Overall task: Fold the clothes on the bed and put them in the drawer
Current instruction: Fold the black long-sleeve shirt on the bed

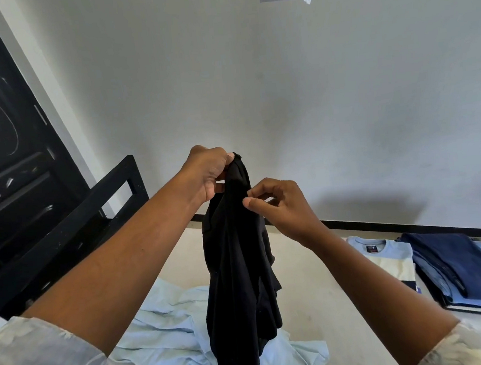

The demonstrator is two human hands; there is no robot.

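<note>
A black garment (239, 284) hangs bunched above the bed (307, 263). My left hand (206, 173) grips its top end and holds it up. Just to the right and a little lower, my right hand (276, 202) pinches the garment's edge between thumb and fingers. Under the hanging cloth lies a crumpled light blue garment (165, 334) spread on the bed. At the right of the bed sit a folded light blue T-shirt (385, 260) and a stack of folded dark blue clothes (462, 267).
A black bed frame end (118, 193) stands at the left, with a dark door or cabinet (3, 145) behind it. A pale wall (313, 103) runs behind the bed. No drawer is in view.
</note>
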